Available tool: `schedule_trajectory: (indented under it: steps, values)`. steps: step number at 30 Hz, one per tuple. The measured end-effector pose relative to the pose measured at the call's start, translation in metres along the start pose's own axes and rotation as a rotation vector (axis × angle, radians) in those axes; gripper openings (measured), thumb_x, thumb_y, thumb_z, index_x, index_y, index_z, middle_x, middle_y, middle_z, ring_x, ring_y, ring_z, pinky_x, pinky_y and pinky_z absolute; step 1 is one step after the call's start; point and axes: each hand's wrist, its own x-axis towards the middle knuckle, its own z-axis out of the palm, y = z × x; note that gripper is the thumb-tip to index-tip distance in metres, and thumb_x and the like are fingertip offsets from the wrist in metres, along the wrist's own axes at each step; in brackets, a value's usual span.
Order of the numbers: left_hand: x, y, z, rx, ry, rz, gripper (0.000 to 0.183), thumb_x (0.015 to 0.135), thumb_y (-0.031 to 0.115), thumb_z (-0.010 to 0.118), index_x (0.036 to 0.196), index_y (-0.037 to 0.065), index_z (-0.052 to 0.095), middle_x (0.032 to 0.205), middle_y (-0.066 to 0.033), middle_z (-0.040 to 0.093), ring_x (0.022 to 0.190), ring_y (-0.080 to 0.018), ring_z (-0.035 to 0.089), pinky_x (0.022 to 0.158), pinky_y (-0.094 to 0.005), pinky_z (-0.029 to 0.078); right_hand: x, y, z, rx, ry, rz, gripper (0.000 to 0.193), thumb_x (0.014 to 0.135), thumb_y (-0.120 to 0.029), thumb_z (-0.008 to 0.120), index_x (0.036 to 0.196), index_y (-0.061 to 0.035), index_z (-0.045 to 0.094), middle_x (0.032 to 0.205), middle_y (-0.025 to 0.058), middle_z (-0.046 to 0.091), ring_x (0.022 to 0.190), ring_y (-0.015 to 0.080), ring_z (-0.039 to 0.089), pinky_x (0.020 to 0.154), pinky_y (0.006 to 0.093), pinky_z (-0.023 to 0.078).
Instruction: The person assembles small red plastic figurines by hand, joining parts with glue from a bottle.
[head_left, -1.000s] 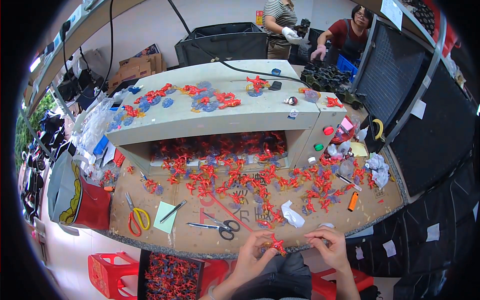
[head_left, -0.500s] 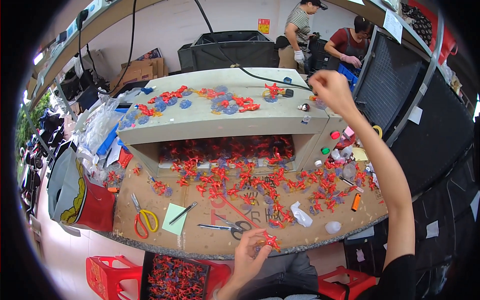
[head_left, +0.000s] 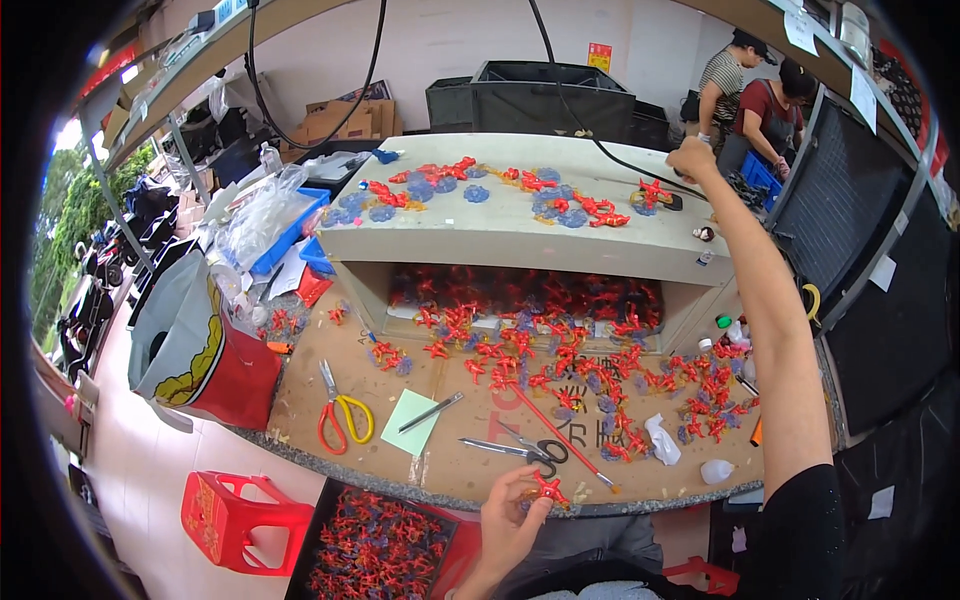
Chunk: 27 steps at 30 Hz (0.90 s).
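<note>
Left hand (head_left: 508,512) pinches red figure (head_left: 547,488); right hand (head_left: 692,159) seemingly closed.

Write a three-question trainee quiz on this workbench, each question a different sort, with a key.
1. True or false: the left hand pinches a small red piece at the bench's near edge.
2. Where is the right hand? A) on the black-handled scissors B) up over the raised shelf C) in the red crate
3. Fill in: the scissors beside the green paper have orange and ____ handles.

Key: 1 true; 2 B; 3 yellow.
</note>
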Motion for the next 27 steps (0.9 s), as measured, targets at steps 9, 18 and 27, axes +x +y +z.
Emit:
schedule_trajectory:
  steps: [9,18,27]
  values:
    - [0.004,-0.002,0.017,-0.058,-0.119,0.005,0.041,0.086,-0.006,0.058,0.124,-0.002,0.044,0.095,-0.0083,0.061,0.086,-0.0091,0.058,0.074,-0.0214,0.047,-0.041,0.052,-0.076,0.870,-0.293,-0.206,0.028,0.090,-0.020,0.057,0.098,0.0066,0.060,0.085,0.0071,0.060,0.075,0.0133,0.059,0.065,0.0249,0.050]
    - [-0.010,-0.008,0.025,-0.049,-0.174,-0.071,0.040,0.085,-0.008,0.057,0.122,-0.003,0.044,0.094,-0.0078,0.060,0.082,-0.0105,0.058,0.065,-0.0210,0.047,-0.270,0.168,-0.133,1.150,-0.307,-0.180,0.032,0.085,-0.018,0.063,0.111,0.0010,0.061,0.098,0.0079,0.066,0.093,0.0124,0.061,0.085,0.0259,0.045]
    - [-0.015,-0.027,0.078,0.146,-0.205,-0.029,0.041,0.086,0.004,0.060,0.122,0.002,0.041,0.084,-0.0073,0.062,0.073,-0.0101,0.056,0.065,-0.0206,0.043,-0.419,0.365,-0.039,1.234,0.028,0.431,0.025,0.087,-0.007,0.060,0.109,0.0054,0.061,0.093,0.0082,0.065,0.086,0.0149,0.064,0.082,0.0292,0.052]
